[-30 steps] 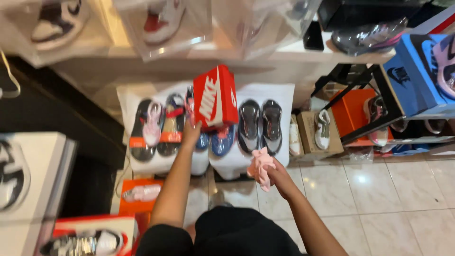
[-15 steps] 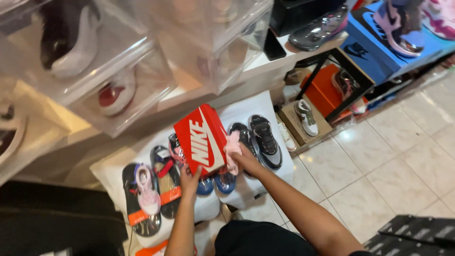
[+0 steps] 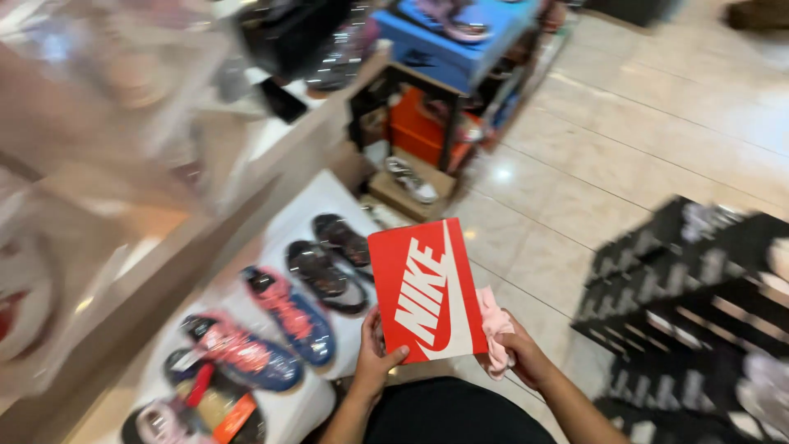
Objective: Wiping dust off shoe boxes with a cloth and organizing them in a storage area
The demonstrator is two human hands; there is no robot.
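— What is seen of the room and the surfaces?

— A glossy floor of pale beige tiles is shown, with light reflected off it. Along the left a low white platform is laid out with shoes: a dark pair, then a pink and blue pair, and more pairs below them, partly cut off by the lower edge. Above the platform a pale shelf is seen, with clear plastic boxes blurred at the top left. A black metal rack is placed farther back, with a blue box on top and an orange box beneath. A brown cardboard box holding a white shoe is set on the floor beside that rack. Black crates are stacked on the right.

— And the left hand?

— The left hand is closed on the lower left corner of a red shoebox, with the thumb laid across its front face and the fingers hidden behind it.

— Where is the box kept?

— It is held upright and slightly tilted, above the person's lap, between the platform and the crates, with its red lid and white mark turned to the camera.

— And the right hand?

— The right hand is wrapped around a crumpled pink cloth, which is pressed against the right edge of the box.
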